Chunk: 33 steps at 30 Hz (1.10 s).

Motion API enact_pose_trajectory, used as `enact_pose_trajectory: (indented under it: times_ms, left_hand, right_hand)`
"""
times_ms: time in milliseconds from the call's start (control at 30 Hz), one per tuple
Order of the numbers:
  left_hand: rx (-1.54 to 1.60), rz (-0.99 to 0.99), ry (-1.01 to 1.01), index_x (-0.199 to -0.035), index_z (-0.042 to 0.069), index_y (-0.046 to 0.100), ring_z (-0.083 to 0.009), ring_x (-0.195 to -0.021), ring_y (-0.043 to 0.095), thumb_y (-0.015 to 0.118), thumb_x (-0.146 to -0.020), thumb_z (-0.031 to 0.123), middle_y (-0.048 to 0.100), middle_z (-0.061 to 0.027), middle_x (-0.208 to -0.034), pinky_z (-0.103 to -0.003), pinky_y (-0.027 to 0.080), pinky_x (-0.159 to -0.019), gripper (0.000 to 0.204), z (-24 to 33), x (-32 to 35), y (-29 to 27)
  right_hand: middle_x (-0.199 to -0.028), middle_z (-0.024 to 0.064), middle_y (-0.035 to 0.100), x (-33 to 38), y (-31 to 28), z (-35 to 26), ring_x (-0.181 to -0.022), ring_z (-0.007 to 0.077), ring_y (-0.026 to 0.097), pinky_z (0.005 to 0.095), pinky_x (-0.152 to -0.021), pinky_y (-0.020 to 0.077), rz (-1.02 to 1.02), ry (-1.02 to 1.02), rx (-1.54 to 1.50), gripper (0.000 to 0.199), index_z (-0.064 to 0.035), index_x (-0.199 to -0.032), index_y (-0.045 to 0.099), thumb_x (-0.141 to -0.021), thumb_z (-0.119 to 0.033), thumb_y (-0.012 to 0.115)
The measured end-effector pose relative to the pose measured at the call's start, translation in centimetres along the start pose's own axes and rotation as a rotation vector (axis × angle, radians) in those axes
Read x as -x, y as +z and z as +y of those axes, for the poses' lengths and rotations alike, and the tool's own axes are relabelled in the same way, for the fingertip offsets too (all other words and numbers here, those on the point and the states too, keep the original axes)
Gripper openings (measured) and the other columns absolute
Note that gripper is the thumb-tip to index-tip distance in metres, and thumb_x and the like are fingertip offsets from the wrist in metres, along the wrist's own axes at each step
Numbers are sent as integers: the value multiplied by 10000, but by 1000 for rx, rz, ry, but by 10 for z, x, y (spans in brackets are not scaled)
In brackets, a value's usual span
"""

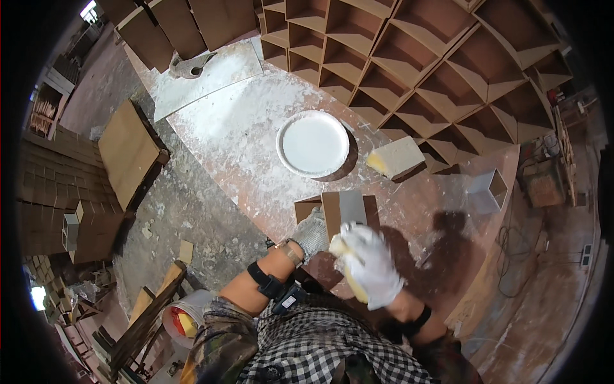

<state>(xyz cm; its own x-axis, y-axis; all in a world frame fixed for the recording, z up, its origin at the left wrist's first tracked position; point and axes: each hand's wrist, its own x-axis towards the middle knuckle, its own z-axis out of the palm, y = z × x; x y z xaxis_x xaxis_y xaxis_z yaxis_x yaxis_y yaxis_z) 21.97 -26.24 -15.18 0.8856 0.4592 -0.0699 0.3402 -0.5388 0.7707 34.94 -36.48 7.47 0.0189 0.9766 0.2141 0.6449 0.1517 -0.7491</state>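
My left hand [311, 233], in a grey knitted glove, grips a brown open-ended square box [332, 214] at its near left side; some fingers are hidden by it. One face of the box carries a pale grey band. Close to the near right of the box, my right hand [374, 265], in a white glove, is closed around a yellowish sponge [355, 287]. A round white basin [280, 146] of white liquid stands beyond the box. Right of the basin lies a pale block [400, 159] with a yellow end.
White splashes cover the reddish work board [224, 147]. A grey hollow box [487, 191] sits toward its right edge. Stacked brown open boxes [422, 70] form a wall at the back right. A flat pale panel [220, 77] lies far left; a bucket [176, 320] stands near left.
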Motion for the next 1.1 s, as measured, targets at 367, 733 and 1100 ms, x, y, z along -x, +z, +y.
enact_pose_trajectory:
  times_ms: [367,733,1100]
  left_hand:
    - [80,132,-22,-1267,52,508,-346,-1101,539,628,-788,410,557,-177,-1223,-443,441,-922,610,69,-20,-46]
    - [312,317,-117,-1243,45,500,-317,-1014,579,628,-822,395,570,-192,-1154,-422,464,-874,562,12,-16,-2]
    - [-386,-135,-282,-1259,25,521,-353,-1084,538,643,-753,463,535,-194,-1241,-434,418,-948,680,124,-37,-76]
  right_hand:
    - [-1061,137,623,10,-8,27,-972,216,609,321,-870,480,-13,15,-196,295,41,-1153,569,-865,-11,539]
    - [-1090,151,607,-68,-13,20,-1032,262,586,327,-917,453,-28,-13,-250,332,19,-1129,611,-797,19,603]
    - [-1099,117,608,-2,-73,-1,-1024,301,594,391,-958,454,-27,170,-330,295,-55,-1209,525,-916,-51,559]
